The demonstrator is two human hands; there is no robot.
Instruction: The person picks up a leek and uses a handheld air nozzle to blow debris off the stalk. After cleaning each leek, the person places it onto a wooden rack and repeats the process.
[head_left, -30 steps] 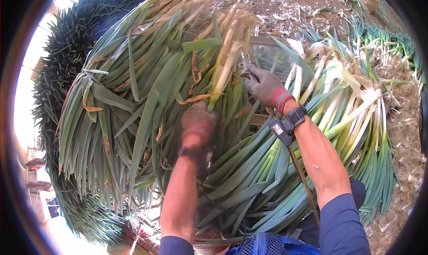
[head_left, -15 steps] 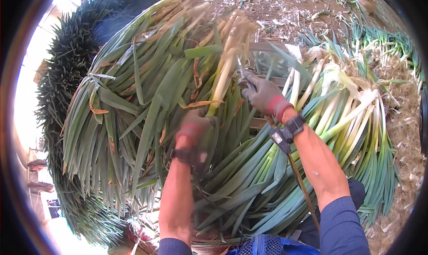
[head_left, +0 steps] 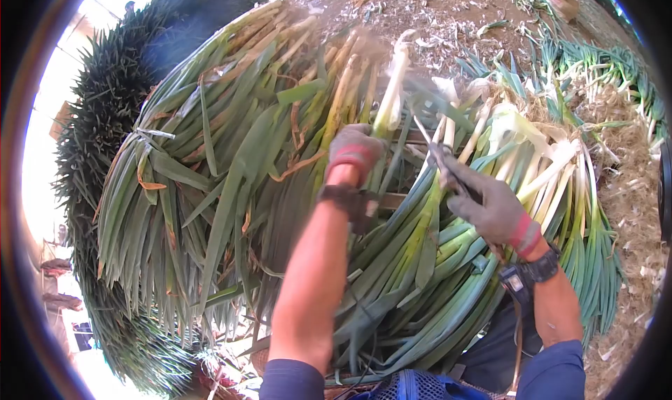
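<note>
My left hand (head_left: 355, 151), in a grey glove with a red cuff, is closed round a long green onion (head_left: 393, 85). The onion's white root end points up and away. In my gloved right hand (head_left: 486, 200) is an air gun (head_left: 443, 165), its thin nozzle aimed up and left towards the onion, apart from it. A brown hose (head_left: 519, 330) hangs below my right wrist. Left of my hands lies a pile of long green onions (head_left: 231, 141) with dry brown leaves. Paler, cleaner-stemmed onions (head_left: 553, 179) lie to the right.
Dark green onion tops (head_left: 91, 169) stand massed along the far left. Peelings litter the brown ground (head_left: 448, 15) at the back. More onions (head_left: 602, 64) lie at the far right, beside heaped dry scraps (head_left: 633, 260). A blue mesh item (head_left: 413, 386) sits at the bottom edge.
My left hand has moved up and right, with the green onion in it. My right hand has drawn back to the right and down with the air gun.
</note>
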